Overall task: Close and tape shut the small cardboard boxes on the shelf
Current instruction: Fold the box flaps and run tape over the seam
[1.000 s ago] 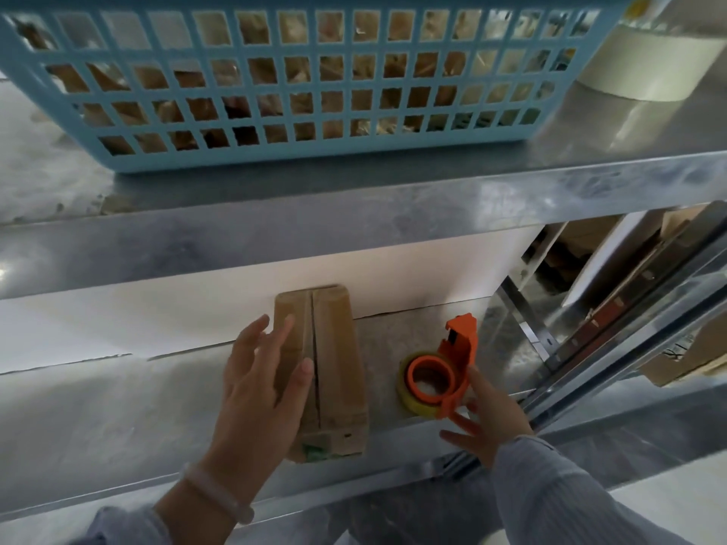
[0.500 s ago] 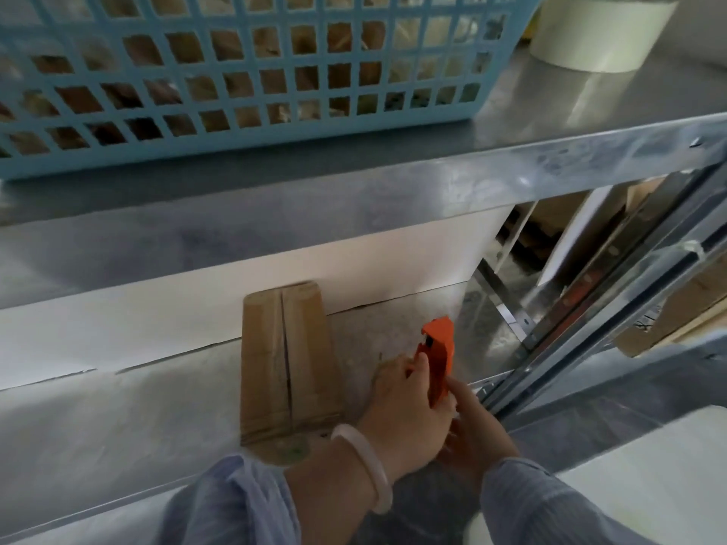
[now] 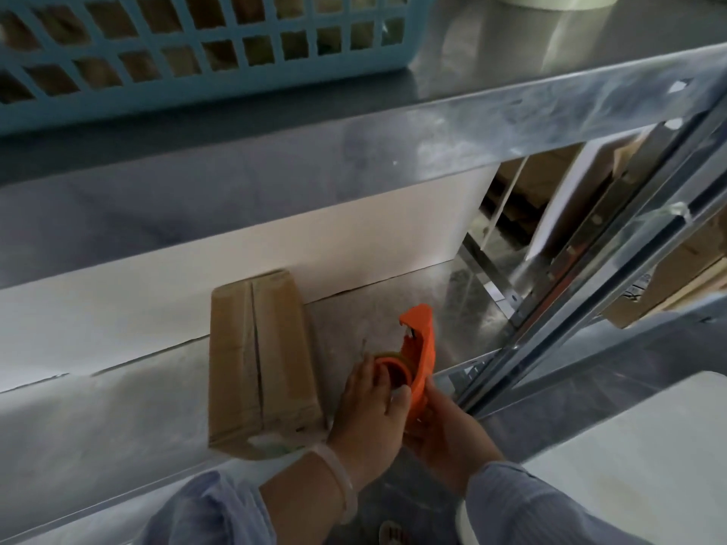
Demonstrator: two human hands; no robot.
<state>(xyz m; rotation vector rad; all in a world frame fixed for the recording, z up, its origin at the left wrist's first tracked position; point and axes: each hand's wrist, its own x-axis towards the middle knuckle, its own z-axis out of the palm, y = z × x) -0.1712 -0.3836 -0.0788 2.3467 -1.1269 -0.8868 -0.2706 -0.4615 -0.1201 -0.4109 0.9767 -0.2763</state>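
Observation:
A small cardboard box (image 3: 259, 359) lies on the lower metal shelf (image 3: 98, 422), its two top flaps folded down with the seam running front to back. Just right of it is an orange tape dispenser (image 3: 417, 359) with a roll of tape in it. My right hand (image 3: 444, 430) grips the dispenser's body from below. My left hand (image 3: 373, 411) is on the roll side, its fingers curled at the tape. Neither hand touches the box.
A blue plastic basket (image 3: 196, 45) holding brown items sits on the upper shelf (image 3: 393, 123), with a large pale tape roll (image 3: 550, 0) to its right. A white board (image 3: 275, 245) backs the lower shelf. Metal uprights (image 3: 590, 293) and cardboard stand at right.
My left hand left the top of the box and joined my right hand on the tape dispenser. The dispenser is now lifted and tilted in both hands. The box stays put.

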